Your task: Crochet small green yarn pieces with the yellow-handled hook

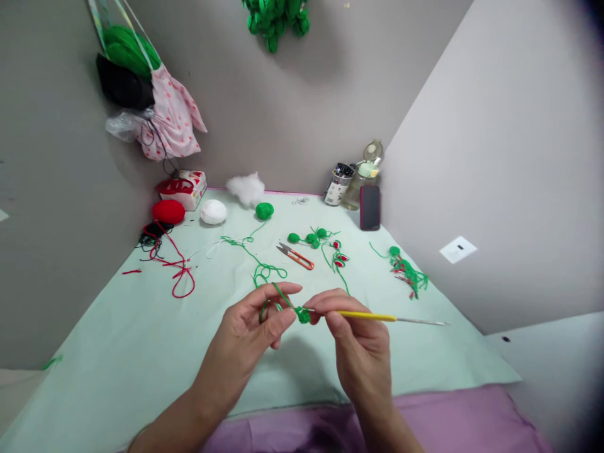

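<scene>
Between both hands, over the near part of the table, is a small green crochet piece (302,314). My left hand (250,330) pinches its left side, with green yarn (283,293) running over the fingers. In my right hand (361,343) is a yellow-handled crochet hook (368,315), one tip at the green piece and the other metal end pointing right. Loops of the yarn lie beyond my left hand and trail towards a green yarn ball (265,211).
Orange snips (296,257) lie mid-table beside small green balls (311,238) and red-and-green pieces (340,258). Red yarn (168,212), white yarn (213,212) and stuffing (246,189) sit at the back left. A phone (370,207) and bottle (361,182) stand back right.
</scene>
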`<state>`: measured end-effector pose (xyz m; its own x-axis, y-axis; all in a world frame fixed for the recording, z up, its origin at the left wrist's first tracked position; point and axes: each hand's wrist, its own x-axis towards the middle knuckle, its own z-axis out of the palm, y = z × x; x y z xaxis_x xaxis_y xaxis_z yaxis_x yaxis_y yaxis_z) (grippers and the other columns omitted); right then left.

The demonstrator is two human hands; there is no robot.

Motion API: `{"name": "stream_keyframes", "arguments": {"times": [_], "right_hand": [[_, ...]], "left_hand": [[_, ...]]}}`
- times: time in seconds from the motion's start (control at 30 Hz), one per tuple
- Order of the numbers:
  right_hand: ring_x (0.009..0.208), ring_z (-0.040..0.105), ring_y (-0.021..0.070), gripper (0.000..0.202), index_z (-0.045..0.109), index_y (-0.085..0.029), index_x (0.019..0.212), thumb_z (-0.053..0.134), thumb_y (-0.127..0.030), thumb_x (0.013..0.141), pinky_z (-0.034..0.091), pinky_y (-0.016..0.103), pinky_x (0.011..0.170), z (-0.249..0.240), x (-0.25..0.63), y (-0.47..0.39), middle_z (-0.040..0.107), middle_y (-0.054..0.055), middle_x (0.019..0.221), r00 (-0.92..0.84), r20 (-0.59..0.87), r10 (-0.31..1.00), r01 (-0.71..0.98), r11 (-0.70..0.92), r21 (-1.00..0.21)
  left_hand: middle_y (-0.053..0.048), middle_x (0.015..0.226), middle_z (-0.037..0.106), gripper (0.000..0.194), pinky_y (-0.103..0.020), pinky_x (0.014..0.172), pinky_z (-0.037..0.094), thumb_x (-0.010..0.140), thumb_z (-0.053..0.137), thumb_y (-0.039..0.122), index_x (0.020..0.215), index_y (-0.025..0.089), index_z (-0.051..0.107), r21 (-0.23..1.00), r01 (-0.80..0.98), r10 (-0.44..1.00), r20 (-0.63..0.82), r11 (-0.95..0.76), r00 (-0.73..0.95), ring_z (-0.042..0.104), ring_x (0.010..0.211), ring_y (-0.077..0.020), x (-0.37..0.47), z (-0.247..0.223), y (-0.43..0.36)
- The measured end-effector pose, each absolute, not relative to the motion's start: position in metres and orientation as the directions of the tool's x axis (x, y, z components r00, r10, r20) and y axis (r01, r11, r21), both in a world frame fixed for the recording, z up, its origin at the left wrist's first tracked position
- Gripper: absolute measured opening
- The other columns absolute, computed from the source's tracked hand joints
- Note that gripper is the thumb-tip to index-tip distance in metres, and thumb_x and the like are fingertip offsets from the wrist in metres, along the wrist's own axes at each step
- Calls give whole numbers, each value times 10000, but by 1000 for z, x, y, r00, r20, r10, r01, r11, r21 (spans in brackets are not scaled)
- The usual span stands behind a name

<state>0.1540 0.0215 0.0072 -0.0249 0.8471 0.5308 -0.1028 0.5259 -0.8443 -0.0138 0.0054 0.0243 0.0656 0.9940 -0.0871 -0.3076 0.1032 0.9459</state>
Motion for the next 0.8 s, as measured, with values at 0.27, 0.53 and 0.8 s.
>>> {"name": "stream_keyframes", "arguments": {"times": [0.27,0.53,0.8], "right_hand": [[799,732,193,169,821,-237,987,660,-269,1028,619,317,679,5,154,20,807,70,891,-11,549,836,-103,545,-832],[807,753,182,177,816,-246,1002,648,-286,1040,640,318,696,1,155,19,824,77,994,-1,494,869,-207,483,-851],[961,761,200,158,824,-276,1015,668,-273,1032,635,332,818,-1,153,20,832,57,999,3,529,848,-171,522,-836]], "left_hand": [[33,804,631,288,-214,573,421,821,900,333,1096,275,843,921,-360,989,-138,147,52,437,573,-66,-12,18,10],[45,745,606,247,-198,573,402,808,908,318,1042,264,850,901,-415,989,-146,127,-14,430,561,-56,-8,20,9],[56,723,584,378,-197,565,394,787,928,292,1155,301,843,885,-438,985,-169,160,18,423,578,-66,0,13,5]]}}
